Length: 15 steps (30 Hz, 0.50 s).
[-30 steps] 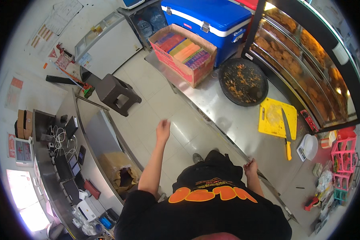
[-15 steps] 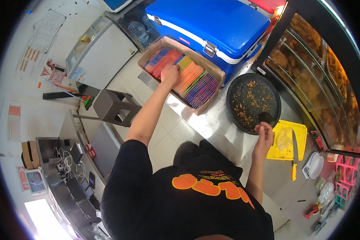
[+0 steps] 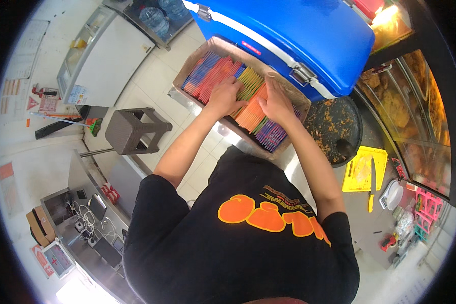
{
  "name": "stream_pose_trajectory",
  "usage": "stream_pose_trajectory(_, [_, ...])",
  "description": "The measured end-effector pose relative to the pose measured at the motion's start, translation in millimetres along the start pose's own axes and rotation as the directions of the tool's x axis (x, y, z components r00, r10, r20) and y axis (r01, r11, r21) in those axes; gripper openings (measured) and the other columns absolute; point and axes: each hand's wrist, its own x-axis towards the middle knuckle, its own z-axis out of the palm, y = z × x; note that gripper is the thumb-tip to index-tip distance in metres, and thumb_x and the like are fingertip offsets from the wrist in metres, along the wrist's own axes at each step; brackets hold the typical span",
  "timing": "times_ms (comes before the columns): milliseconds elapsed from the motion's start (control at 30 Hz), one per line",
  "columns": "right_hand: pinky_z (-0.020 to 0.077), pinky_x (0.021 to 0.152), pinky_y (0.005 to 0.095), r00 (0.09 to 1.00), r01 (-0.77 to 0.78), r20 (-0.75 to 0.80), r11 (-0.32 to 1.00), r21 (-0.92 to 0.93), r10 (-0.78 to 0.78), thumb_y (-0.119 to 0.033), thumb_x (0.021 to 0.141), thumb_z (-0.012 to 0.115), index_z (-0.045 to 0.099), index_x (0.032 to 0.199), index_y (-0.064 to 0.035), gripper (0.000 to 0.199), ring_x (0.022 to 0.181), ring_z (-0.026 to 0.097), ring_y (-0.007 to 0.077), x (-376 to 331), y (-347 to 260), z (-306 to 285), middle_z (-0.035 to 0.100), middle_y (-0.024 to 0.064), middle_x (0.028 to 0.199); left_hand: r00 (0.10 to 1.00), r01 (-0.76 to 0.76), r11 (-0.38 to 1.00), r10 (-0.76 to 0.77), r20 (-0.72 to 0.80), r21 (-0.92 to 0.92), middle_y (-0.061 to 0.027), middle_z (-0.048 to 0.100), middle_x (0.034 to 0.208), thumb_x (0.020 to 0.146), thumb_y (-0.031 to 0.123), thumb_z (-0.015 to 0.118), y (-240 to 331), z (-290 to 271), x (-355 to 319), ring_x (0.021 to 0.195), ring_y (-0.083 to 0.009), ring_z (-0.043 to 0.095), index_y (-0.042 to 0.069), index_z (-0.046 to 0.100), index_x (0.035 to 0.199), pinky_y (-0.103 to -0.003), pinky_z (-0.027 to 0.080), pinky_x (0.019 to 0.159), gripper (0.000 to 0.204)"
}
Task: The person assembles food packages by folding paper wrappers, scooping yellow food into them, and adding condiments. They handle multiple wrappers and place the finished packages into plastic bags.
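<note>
Packets (image 3: pixel 252 108) fill a box (image 3: pixel 295 87) at upper centre of the frame, beneath both hands: left hand (image 3: pixel 225 97) over red and yellow ones, right hand (image 3: pixel 277 105) against orange; I cannot tell whether either grips.

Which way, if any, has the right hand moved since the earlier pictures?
Yes, left and forward: the right hand, last seen near the black pan, is now left of it, over the cardboard box.

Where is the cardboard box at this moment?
In the head view, the cardboard box is at upper centre, on the metal counter, beside the blue cooler and left of the round black pan.
</note>
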Motion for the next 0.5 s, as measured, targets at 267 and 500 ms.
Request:
stream_pose_trajectory(267, [0.0405, 0.104, 0.0414, 0.964, -0.265, 0.041, 0.948, 0.176, 0.262, -0.031, 0.085, 0.070, 0.048, 0.135, 0.0001, 0.063, 0.123, 0.053, 0.0373, -1, 19, 21, 0.057, 0.0235, 0.129, 1.000, 0.022, 0.999, -0.021, 0.023, -0.034, -0.0112, 0.056, 0.101, 0.067, 0.031, 0.082, -6, 10, 5, 0.104, -0.0316, 0.054, 0.007, 0.061, 0.099, -0.047, 0.041, 0.085, 0.045])
stream_pose_trajectory(500, [0.0460, 0.096, 0.0390, 0.933, -0.359, 0.056, 0.909, 0.213, 0.355, -0.030, 0.081, 0.074, 0.055, 0.130, -0.0077, 0.058, 0.111, 0.062, 0.0319, 0, 7, 10, 0.066, 0.0157, 0.115, 0.995, 0.015, 0.998, -0.009, 0.096, -0.067, -0.0099, 0.054, 0.100, 0.067, 0.031, 0.083, -12, 6, 4, 0.102, -0.0304, 0.054, 0.010, 0.060, 0.095, -0.045, 0.040, 0.083, 0.043])
